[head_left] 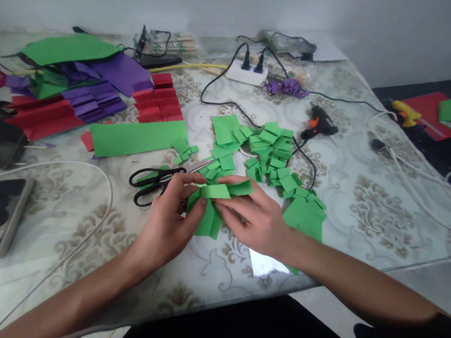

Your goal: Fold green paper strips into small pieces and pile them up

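Observation:
Between my two hands is a folded green paper piece with creased flaps hanging below it. My left hand pinches its left side, thumb in front and fingers behind. On the other side, my right hand grips the paper near the middle, its fingers partly behind the strip. Black-handled scissors lie just beyond my left hand, blades pointing right and partly among green scraps. A heap of small folded green paper pieces spreads beyond my right hand. Near my right wrist rests a larger green sheet.
Red folded strips, purple folded paper and a long green strip lie at the back left. A white power strip trails black cords towards a black glue gun. A phone sits at left, beside a white cable.

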`<control>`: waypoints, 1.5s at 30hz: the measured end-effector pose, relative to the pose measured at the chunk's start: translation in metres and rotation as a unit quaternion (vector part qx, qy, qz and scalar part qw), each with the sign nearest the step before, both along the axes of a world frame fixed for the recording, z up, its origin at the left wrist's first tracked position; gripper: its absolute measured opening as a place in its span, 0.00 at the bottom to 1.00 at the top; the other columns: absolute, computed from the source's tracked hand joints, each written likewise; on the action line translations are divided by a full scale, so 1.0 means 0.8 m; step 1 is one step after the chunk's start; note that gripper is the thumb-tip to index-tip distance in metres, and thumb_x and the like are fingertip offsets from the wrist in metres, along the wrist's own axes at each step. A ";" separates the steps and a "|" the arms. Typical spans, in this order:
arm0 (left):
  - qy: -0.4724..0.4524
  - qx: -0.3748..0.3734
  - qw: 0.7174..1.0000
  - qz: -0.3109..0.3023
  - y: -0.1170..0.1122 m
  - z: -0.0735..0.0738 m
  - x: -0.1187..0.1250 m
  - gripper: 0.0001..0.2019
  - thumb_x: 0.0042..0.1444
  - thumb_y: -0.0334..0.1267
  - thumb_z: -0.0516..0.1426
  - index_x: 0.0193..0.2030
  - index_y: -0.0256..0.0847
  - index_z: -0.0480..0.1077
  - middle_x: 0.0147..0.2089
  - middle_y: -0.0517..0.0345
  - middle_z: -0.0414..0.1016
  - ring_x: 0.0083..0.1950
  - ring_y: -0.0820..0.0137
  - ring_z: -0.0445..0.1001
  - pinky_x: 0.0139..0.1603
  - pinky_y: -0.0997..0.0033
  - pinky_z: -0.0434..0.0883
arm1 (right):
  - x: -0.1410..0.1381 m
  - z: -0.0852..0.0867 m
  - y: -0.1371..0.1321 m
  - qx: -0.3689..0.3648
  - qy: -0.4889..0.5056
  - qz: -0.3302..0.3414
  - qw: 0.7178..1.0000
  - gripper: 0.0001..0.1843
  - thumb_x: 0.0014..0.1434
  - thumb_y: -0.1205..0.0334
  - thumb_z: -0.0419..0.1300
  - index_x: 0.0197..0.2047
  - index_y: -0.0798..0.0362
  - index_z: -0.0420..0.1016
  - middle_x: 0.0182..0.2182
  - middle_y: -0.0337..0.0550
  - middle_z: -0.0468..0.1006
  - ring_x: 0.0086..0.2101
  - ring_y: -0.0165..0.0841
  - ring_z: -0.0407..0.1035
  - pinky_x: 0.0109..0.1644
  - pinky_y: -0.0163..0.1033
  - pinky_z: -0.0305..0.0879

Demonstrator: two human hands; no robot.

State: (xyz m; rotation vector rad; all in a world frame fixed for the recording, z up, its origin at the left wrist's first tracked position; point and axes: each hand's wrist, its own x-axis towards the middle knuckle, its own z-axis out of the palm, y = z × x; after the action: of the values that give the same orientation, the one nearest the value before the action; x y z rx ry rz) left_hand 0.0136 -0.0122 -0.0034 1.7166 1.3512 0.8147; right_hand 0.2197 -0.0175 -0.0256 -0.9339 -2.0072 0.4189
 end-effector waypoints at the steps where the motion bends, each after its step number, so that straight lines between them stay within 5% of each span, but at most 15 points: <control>1: -0.004 -0.006 1.000 0.004 0.000 -0.001 0.000 0.12 0.65 0.33 0.57 0.55 0.44 0.67 0.31 0.67 0.73 0.27 0.74 0.65 0.27 0.75 0.60 | 0.000 0.000 0.000 -0.005 0.004 0.005 1.000 0.13 0.68 0.74 0.61 0.52 0.53 0.80 0.58 0.57 0.74 0.43 0.37 0.81 0.48 0.46 0.84; 8: -0.002 -0.005 1.000 0.029 0.004 -0.001 0.002 0.13 0.61 0.33 0.58 0.53 0.45 0.70 0.38 0.61 0.80 0.30 0.72 0.72 0.29 0.73 0.65 | -0.002 0.004 -0.005 -0.016 0.090 0.014 0.996 0.18 0.62 0.73 0.67 0.52 0.48 0.70 0.57 0.56 0.74 0.55 0.45 0.77 0.54 0.52 0.82; 13: -0.003 0.000 1.000 0.022 0.005 0.001 0.000 0.11 0.59 0.35 0.60 0.49 0.44 0.73 0.45 0.57 0.81 0.36 0.68 0.77 0.33 0.72 0.72 | -0.005 0.010 -0.005 -0.216 0.250 0.016 0.944 0.15 0.66 0.68 0.64 0.49 0.47 0.61 0.56 0.52 0.76 0.48 0.38 0.80 0.49 0.47 0.81; 19: -0.001 -0.004 1.000 0.012 0.005 0.000 -0.003 0.11 0.59 0.34 0.60 0.49 0.44 0.73 0.44 0.57 0.80 0.36 0.68 0.77 0.32 0.72 0.70 | -0.003 0.016 0.012 -0.410 0.266 0.038 0.871 0.04 0.68 0.62 0.64 0.46 0.51 0.75 0.38 0.42 0.80 0.37 0.31 0.78 0.40 0.36 0.80; 33: -0.050 -0.009 0.999 0.003 0.003 -0.007 0.000 0.05 0.66 0.41 0.60 0.46 0.45 0.72 0.40 0.58 0.79 0.37 0.66 0.75 0.34 0.68 0.70 | -0.006 0.015 0.010 -0.362 0.253 0.020 0.897 0.04 0.62 0.66 0.65 0.41 0.50 0.78 0.32 0.38 0.82 0.33 0.31 0.79 0.37 0.36 0.79; 41: -0.048 -0.011 0.999 -0.007 0.003 -0.003 -0.002 0.10 0.62 0.33 0.61 0.50 0.48 0.72 0.45 0.59 0.82 0.42 0.66 0.79 0.34 0.69 0.69 | -0.006 0.013 0.009 -0.348 0.256 0.014 0.902 0.06 0.59 0.67 0.68 0.41 0.50 0.81 0.32 0.38 0.83 0.33 0.32 0.79 0.37 0.36 0.78; 45: -0.055 -0.012 0.998 0.001 0.002 -0.008 -0.002 0.11 0.62 0.32 0.63 0.50 0.48 0.72 0.47 0.58 0.82 0.47 0.64 0.80 0.38 0.68 0.72 | -0.003 0.013 0.010 -0.387 0.266 -0.001 0.883 0.05 0.58 0.63 0.71 0.39 0.50 0.82 0.28 0.37 0.82 0.29 0.31 0.77 0.32 0.35 0.75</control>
State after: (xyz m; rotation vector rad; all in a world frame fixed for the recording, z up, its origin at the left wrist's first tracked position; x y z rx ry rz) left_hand 0.0117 -0.0104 -0.0096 1.6286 1.2825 0.8786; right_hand 0.2173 -0.0096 -0.0150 -1.1208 -1.3118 1.3813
